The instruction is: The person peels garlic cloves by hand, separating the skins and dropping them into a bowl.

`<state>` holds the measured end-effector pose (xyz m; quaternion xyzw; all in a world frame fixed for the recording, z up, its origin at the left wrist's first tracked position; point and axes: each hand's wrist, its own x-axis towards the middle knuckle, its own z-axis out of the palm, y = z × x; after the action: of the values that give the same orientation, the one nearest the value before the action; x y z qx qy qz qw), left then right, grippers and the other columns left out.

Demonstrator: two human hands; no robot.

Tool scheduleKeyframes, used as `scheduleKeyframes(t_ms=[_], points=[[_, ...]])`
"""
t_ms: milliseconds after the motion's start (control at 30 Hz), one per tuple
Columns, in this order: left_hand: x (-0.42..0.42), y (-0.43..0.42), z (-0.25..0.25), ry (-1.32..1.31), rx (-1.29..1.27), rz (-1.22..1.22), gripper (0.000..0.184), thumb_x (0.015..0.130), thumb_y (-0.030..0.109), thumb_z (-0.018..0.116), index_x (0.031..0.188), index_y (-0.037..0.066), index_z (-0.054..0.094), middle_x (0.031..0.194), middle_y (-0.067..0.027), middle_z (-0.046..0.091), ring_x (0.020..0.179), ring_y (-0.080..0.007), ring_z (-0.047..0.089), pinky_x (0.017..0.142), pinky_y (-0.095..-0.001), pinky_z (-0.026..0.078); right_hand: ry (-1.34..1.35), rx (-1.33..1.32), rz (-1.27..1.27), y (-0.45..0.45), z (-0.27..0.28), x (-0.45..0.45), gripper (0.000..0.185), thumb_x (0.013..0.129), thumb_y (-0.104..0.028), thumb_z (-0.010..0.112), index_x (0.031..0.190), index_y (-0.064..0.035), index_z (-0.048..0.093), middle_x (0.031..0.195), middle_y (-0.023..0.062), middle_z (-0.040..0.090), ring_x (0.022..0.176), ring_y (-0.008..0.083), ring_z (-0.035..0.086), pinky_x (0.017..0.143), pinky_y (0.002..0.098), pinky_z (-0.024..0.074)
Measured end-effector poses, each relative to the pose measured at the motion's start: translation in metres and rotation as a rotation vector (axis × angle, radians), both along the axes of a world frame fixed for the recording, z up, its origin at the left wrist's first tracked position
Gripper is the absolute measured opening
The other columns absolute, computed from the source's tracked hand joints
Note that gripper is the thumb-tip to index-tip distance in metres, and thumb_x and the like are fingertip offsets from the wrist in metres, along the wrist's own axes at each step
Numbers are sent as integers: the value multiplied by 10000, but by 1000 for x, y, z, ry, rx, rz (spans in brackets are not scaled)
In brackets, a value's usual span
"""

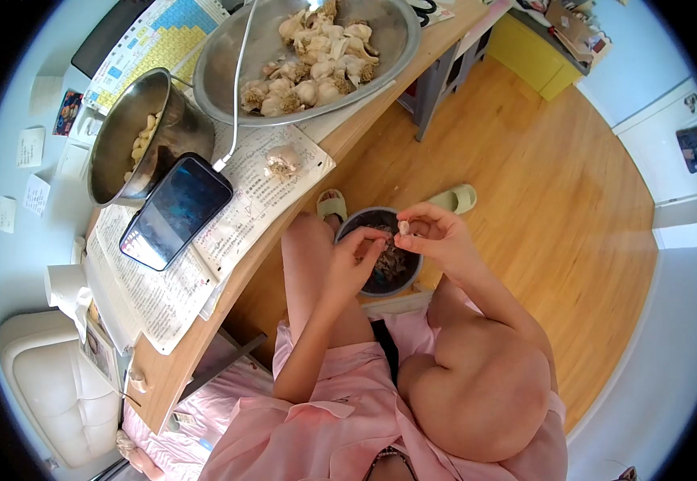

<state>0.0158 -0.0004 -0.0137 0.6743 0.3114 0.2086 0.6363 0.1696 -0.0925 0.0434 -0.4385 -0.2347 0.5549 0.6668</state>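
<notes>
My right hand (435, 236) pinches a small garlic clove (403, 228) between thumb and fingertips. Close beside it, my left hand (358, 258) has its thumb and forefinger pressed together; whatever may be between them is too small to make out. Both hands are above a dark bin (370, 212) on the floor, which holds what look like garlic skins (391, 264). A garlic bulb (282, 161) lies on printed paper (264, 192) on the desk. Behind it, a wide metal basin (208, 80) holds several garlic bulbs (312, 48).
A metal pot (179, 120) with peeled cloves (145, 143) stands on the desk (156, 401). Against it leans a phone (176, 210), its white cable (240, 88) running over the basin. Slippers (462, 199) flank the bin. A yellow cabinet (529, 56) stands far back.
</notes>
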Motion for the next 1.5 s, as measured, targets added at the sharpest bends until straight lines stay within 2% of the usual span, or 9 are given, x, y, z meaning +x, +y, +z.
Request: scheduleKeyframes(t_ms=[67, 167, 467, 667, 867, 1067, 1167, 1367, 1500], points=[[-1, -3, 28, -239, -201, 41, 121, 889, 76, 573, 972, -7, 601, 955, -63, 646, 832, -126, 625, 691, -251, 504, -70, 14, 16, -1, -2, 1, 275, 767, 31, 685, 1017, 1, 574, 976, 58, 607, 873, 131, 602, 789, 249, 493], [-1, -3, 55, -362, -202, 33, 129, 881, 45, 578, 994, -17, 592, 955, -66, 640, 839, -117, 621, 723, -241, 506, -153, 41, 18, -2, 1, -1, 264, 762, 44, 682, 1001, 13, 578, 967, 62, 585, 868, 141, 605, 781, 255, 502], [3, -4, 61, -370, -224, 11, 147, 847, -41, 586, 993, -38, 598, 937, -96, 647, 845, -133, 628, 733, -238, 522, -606, 143, -36, -4, 22, -4, 210, 743, 69, 679, 934, 34, 597, 961, 90, 535, 869, 158, 613, 726, 255, 528], [0, -2, 68, -379, -173, 72, 126, 821, -75, 600, 943, -55, 624, 927, -105, 650, 814, -146, 637, 715, -240, 537, -262, 136, -62, -4, 12, -5, 199, 790, 30, 659, 982, 31, 610, 966, 84, 617, 876, 142, 616, 770, 245, 507], [-2, 1, 65, -385, -45, 93, 117, 774, -107, 629, 854, -26, 655, 887, -93, 640, 826, -144, 630, 718, -242, 543, -255, 45, 67, -5, 16, -1, 144, 792, 53, 646, 934, 38, 629, 939, 91, 635, 916, 156, 610, 802, 259, 492], [-1, 1, 64, -313, 319, 139, 107, 719, -77, 681, 783, 3, 649, 830, -80, 626, 794, -154, 606, 701, -253, 491, -307, 41, 23, -7, 13, -4, 138, 807, 2, 658, 940, 30, 632, 929, 75, 647, 853, 113, 615, 761, 229, 503], [1, -4, 69, -291, 368, 181, 121, 703, -59, 693, 790, 12, 647, 826, -83, 625, 779, -176, 597, 698, -262, 462, -262, 54, -10, -6, 11, -6, 141, 806, 0, 663, 938, 34, 628, 925, 72, 645, 846, 113, 614, 756, 225, 503], [2, -7, 79, -151, 730, 177, 124, 716, -38, 690, 818, 11, 639, 924, -103, 601, 892, -235, 582, 788, -317, 463, -17, -70, 17, -4, 16, -7, 205, 844, -58, 638, 1029, 28, 613, 980, 77, 635, 882, 119, 609, 787, 235, 508], [3, -4, 74, -169, 799, 190, 148, 696, -17, 704, 822, 29, 643, 983, -99, 593, 960, -267, 576, 805, -342, 466, 138, -96, 117, -2, 22, -11, 281, 871, -109, 614, 1119, 20, 583, 1030, 78, 619, 934, 125, 597, 834, 250, 504]])
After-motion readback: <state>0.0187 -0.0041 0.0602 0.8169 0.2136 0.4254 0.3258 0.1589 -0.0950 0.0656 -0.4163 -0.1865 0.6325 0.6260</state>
